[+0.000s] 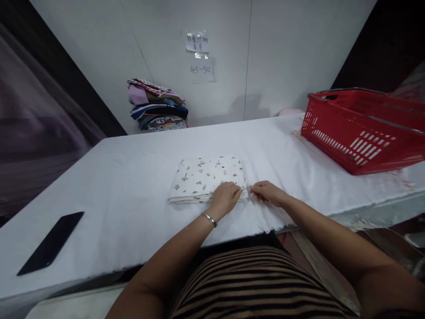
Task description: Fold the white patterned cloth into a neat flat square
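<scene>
A white folded cloth with a small print of plants and leaves lies flat on the white-covered table in front of me. Its layers show along the near edge. My left hand, with a silver bracelet at the wrist, rests over its near right corner, thumb and fingers pinched on the cloth's edge. Just beyond the cloth's right side is my right hand, its fingertips pressed together. Whatever lies between those fingertips is too small to make out.
On the right stands a red plastic basket. A pile of folded fabrics sits at the back against the wall. A dark flat panel lies at the left. Paper signs are taped to the wall. The table's near edge runs by my body.
</scene>
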The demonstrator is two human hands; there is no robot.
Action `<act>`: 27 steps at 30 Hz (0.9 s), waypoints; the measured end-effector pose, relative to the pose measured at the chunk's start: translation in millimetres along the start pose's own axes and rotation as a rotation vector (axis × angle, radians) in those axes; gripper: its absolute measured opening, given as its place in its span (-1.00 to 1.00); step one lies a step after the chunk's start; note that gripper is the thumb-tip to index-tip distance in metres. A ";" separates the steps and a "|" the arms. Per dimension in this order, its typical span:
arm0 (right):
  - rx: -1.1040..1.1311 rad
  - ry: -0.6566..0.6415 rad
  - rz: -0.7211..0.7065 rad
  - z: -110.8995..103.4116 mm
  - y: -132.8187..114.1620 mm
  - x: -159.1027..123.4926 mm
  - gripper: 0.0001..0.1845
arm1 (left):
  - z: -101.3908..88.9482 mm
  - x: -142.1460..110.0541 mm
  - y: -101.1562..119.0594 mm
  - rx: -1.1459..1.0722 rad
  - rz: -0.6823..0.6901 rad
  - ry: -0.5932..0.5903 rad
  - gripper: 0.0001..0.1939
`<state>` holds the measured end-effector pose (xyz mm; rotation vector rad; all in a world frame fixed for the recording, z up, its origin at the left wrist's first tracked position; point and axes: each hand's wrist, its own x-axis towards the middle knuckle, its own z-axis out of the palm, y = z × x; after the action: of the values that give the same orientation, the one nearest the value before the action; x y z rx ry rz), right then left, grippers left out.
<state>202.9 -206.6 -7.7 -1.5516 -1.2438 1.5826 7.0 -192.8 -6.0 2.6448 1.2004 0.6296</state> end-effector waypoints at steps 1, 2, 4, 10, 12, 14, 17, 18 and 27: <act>-0.005 -0.023 0.036 -0.2 0.4 -1.0 -0.74 | 1.0 -0.1 0.3 -0.006 0.000 0.013 -0.76; -0.004 -0.050 0.068 0.4 0.8 -1.6 -0.73 | 1.7 -0.4 0.7 -0.016 0.002 0.024 -0.76; 0.013 -0.105 0.104 3.1 1.8 -1.5 -0.70 | 2.2 -1.1 1.0 -0.039 0.009 0.043 -0.78; 0.129 -0.063 0.054 13.2 1.0 1.6 -0.73 | 0.4 -2.6 1.1 -0.100 0.027 0.075 -0.83; 0.201 -0.056 0.025 16.2 -1.8 0.7 -0.74 | -0.3 -3.1 1.5 -0.117 0.025 0.097 -0.82; 0.247 -0.052 0.001 18.9 -4.4 -0.8 -0.75 | -0.9 -4.2 1.9 -0.119 0.029 0.111 -0.82; 0.298 -0.051 -0.007 21.8 -5.7 -3.2 -0.76 | -0.6 -7.0 1.5 -0.085 0.064 0.089 -0.85; 0.318 -0.059 -0.007 22.4 -5.6 -4.1 -0.76 | -0.2 -7.9 1.0 -0.067 0.076 0.078 -0.86; 0.392 -0.136 -0.031 22.0 -11.4 -10.5 -0.70 | -5.6 -6.4 2.8 0.096 0.102 0.136 -0.87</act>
<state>180.9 -216.2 4.3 -1.1895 -0.9464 1.8073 2.7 -199.6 -2.0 2.7977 1.1629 0.8010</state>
